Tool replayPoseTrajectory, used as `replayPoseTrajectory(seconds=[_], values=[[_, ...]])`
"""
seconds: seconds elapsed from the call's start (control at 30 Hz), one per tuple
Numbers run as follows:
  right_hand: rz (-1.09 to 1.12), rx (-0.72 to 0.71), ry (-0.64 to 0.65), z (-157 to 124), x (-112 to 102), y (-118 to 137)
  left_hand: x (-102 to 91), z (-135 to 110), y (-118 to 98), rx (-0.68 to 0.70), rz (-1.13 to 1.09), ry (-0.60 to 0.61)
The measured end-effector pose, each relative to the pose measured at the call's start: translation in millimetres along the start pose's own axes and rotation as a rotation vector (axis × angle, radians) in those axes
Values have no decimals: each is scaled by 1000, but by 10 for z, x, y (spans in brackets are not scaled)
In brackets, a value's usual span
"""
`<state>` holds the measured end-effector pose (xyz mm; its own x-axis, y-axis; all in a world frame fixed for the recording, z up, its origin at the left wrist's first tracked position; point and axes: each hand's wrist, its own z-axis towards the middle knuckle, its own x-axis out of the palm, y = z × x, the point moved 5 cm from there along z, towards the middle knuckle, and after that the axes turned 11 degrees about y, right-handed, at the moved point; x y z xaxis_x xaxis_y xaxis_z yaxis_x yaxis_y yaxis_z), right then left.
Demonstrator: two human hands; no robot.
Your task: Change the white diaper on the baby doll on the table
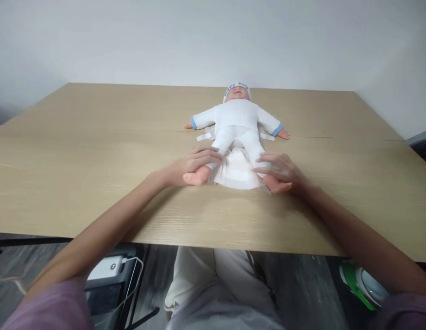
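Observation:
On its back on the table lies a baby doll [236,112] in a white suit with blue cuffs and a printed white cap, its head toward the wall. Beneath its hips and between its legs a white diaper [237,170] is spread out, with tabs showing at both sides of the waist. My left hand [199,160] rests over the doll's lower leg on the left, fingers stretched out. Over the other lower leg lies my right hand [280,167], its fingers apart. Both of the doll's bare feet stick out below my hands.
The wooden table [96,160] reaches back to a pale wall [199,41]. Below its front edge, a white device [105,268] with a cable sits at the left. A green and white object [360,284] is at the lower right.

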<state>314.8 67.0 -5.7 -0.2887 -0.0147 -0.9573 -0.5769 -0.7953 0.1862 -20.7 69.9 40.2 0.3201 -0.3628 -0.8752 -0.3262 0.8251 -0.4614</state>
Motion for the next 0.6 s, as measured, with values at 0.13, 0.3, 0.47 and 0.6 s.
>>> replayPoseTrajectory(seconds=[0.13,0.3,0.47,0.6], values=[[-14,-39,-3,34,9,35,123,-61,113,10,6,-19],[-5,-19,34,46,-32,106,191,-51,108,91,29,19],[7,-84,46,9,-52,103,160,-89,99,68,-10,27],[34,-91,66,16,-74,84,160,-113,115,27,-43,33]])
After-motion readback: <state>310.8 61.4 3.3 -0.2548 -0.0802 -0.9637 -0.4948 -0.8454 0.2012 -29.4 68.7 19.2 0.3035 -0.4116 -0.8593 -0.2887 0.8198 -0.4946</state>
